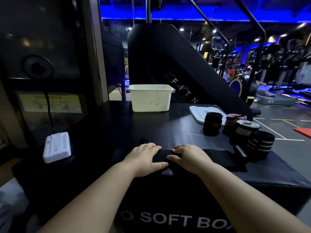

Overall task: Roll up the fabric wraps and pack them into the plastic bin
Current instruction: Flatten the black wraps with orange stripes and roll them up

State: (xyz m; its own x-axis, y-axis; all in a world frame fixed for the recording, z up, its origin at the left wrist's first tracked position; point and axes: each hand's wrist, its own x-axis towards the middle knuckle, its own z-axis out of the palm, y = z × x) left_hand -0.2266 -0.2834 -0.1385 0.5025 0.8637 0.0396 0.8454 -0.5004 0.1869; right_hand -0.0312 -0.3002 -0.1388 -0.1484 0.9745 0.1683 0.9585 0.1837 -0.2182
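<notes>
Took in the black soft box (117, 125) first, serving as the table. Spotted the plastic bin (149, 100) upright at the far edge, with the lid (196, 113) off and flat to the right. Could not see inside; saw nothing above the rim. Counted four finished rolls standing near the right edge, well apart from the bin: black roll with an orange band (212, 124), pink roll (230, 121) behind, white-topped roll (244, 130), striped roll (260, 143) nearest. Judged the rolling mostly done, the packing not begun as far as shown. Found one black wrap (217, 157) flat along the near edge, with a loose tail reaching right toward the striped roll. And the hands! Caught the left hand (144, 157) clamped over the wrap's left end, fingers on top, thumb in front. Caught the right hand (188, 158) just beside, fingertips curled into the fold: both grasping, starting a roll by the look.
</notes>
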